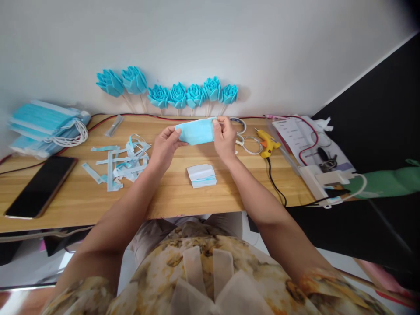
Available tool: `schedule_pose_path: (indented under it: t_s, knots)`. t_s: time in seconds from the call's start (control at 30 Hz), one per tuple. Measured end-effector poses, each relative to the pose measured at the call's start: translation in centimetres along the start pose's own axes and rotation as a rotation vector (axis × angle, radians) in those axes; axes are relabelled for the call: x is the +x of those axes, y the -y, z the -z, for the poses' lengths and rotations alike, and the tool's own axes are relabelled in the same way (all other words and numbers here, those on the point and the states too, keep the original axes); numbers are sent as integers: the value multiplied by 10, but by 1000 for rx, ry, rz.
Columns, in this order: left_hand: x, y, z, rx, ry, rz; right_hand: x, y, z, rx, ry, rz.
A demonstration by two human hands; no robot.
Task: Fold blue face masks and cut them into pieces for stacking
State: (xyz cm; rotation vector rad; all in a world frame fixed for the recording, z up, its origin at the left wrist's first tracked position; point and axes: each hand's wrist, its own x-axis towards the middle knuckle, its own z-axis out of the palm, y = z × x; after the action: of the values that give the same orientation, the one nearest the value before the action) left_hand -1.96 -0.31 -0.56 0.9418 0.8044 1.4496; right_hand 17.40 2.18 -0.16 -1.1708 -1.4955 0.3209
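Observation:
A light blue rectangle of face mask fabric (196, 132) is stretched between my two hands, above the wooden table. My left hand (165, 145) pinches its left end, thumb on top. At the right end my right hand (224, 134) has closed thumb and fingers on it. Below the fabric lies a small stack of white and blue cut pieces (201, 176). Left of my left hand is a loose heap of cut strips and ear loops (128, 159). A yellow glue gun (268, 143) rests to the right of my right hand.
Several blue flowers on sticks (178, 95) lean along the wall. Stacked face masks (46, 122) and a phone (42, 186) occupy the left side. A tape roll (241, 125), papers (303, 138), keys (328, 162) and a power strip (316, 183) with cords lie right.

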Motion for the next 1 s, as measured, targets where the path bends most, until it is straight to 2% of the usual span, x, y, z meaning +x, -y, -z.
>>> schedule_pose_path:
  t_s: [0.33,0.63,1.0]
  knots:
    - [2,-2,0,63,-118,-83,-1,6,2,16,-26,19]
    - [-1,-6,-2,28,-81,-41,0,5,1,31,-30,6]
    - [-4,-4,-6,-10,-36,-28,-2,0,2,-40,-54,75]
